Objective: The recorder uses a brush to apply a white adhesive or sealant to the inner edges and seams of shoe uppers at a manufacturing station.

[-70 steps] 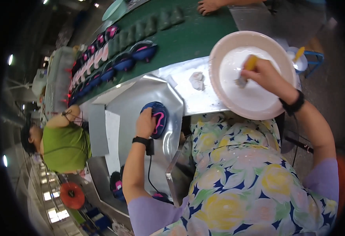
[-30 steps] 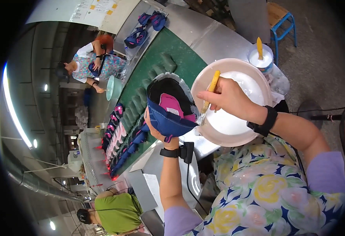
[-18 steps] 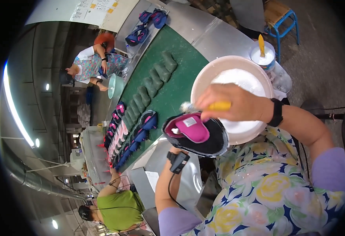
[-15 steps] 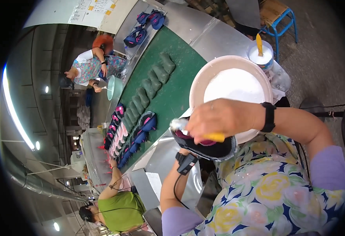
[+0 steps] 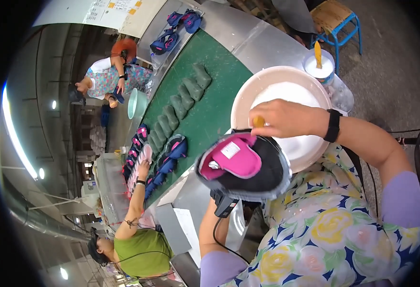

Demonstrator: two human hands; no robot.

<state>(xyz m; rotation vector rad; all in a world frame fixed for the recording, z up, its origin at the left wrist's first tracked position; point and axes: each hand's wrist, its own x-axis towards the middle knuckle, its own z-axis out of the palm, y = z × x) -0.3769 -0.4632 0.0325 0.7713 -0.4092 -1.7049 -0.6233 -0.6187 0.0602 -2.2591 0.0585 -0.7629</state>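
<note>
My right hand (image 5: 286,117) is closed around a brush, whose yellow handle end (image 5: 258,122) pokes out of the fist; the bristles are hidden. It hovers over the near side of a pale pink basin (image 5: 240,98) of white liquid (image 5: 282,91). Just left of it is a black shoe upper (image 5: 267,165) with a bright pink lining and tongue (image 5: 243,162), tilted so that its inside shows. My left forearm (image 5: 213,234), with a black device strapped at the wrist, reaches up beneath the upper and holds it; the shoe upper covers the fingers.
A green conveyor belt (image 5: 224,71) carries a row of grey-green shoe-shaped pieces (image 5: 193,89) and navy-and-pink uppers (image 5: 176,147). Beyond the basin stand a small tub (image 5: 328,76) with a yellow-handled brush and a stool (image 5: 334,16). Two co-workers are at the belt, one reaching onto it.
My right hand has lifted from the shoe upper and moved up and right to the basin with the brush. The upper has turned, baring its pink inside. The co-worker's hand reaches farther along the belt.
</note>
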